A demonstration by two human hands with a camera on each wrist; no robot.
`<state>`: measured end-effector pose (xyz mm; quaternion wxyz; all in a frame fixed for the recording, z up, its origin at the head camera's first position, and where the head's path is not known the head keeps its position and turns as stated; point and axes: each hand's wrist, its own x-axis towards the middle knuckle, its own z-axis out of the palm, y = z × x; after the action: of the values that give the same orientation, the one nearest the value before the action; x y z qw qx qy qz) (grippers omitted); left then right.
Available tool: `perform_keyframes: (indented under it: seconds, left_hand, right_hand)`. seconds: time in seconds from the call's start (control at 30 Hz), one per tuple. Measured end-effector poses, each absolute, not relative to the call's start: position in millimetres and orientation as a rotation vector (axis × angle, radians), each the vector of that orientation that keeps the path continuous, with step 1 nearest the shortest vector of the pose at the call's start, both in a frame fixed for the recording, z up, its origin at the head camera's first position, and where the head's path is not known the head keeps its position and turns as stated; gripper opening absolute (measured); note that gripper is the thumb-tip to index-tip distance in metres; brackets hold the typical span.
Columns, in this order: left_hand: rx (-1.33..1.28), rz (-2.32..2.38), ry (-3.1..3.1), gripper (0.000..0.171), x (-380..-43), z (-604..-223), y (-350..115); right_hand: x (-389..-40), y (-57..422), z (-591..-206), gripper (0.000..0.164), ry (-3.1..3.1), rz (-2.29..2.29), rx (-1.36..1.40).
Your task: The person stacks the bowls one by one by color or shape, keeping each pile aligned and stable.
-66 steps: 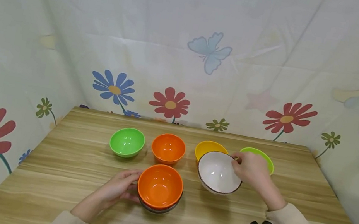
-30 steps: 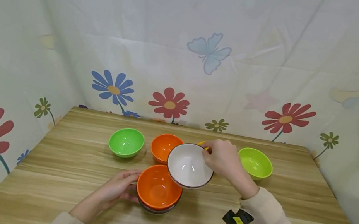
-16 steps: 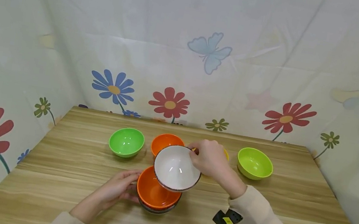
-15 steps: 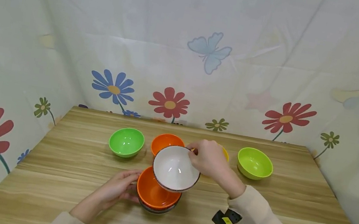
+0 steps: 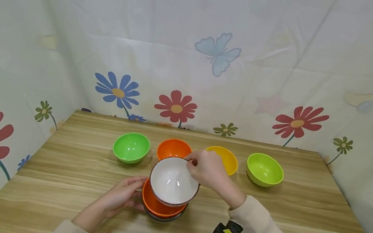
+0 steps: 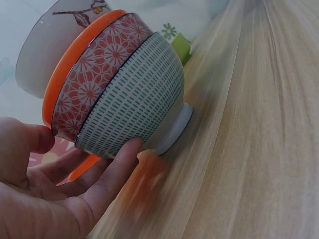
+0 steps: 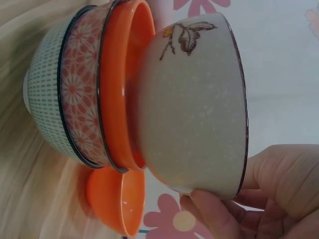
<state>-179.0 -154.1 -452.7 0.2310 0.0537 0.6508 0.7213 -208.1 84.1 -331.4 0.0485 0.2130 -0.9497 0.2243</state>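
My right hand (image 5: 210,171) pinches the far right rim of a white bowl (image 5: 173,181) with a dark brown edge. In the right wrist view, a painted brown sprig shows on its speckled outside. It is held, slightly tilted, over an orange bowl (image 5: 157,209), its base partly inside. That orange bowl tops a stack: below it are a red flower-patterned bowl (image 6: 94,82) and a bowl with green dashes (image 6: 139,89). On the stack's left side, my left hand (image 5: 122,196) holds it, thumb at the rims and fingers against the lower bowl's side.
Along the back of the wooden table (image 5: 65,162) stand a green bowl (image 5: 131,147), another orange bowl (image 5: 174,147), a yellow bowl (image 5: 227,159) and a lime bowl (image 5: 264,170). A flowered curtain (image 5: 146,45) hangs behind and beside the table.
My right hand has carried the white bowl leftward from in front of the yellow bowl, then lowered it toward the stack. My left hand and the stack have stayed in place.
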Motion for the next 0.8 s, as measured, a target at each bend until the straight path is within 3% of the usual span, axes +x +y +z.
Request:
perform_keyframes:
  seconds: [0.8]
  left_hand:
    - [0.138, 1.980, 1.805, 0.052, -180.5, -453.3, -153.7]
  right_hand:
    - [-207.6, 74.0, -352.9, 0.014, -2.927, 0.759, 0.660]
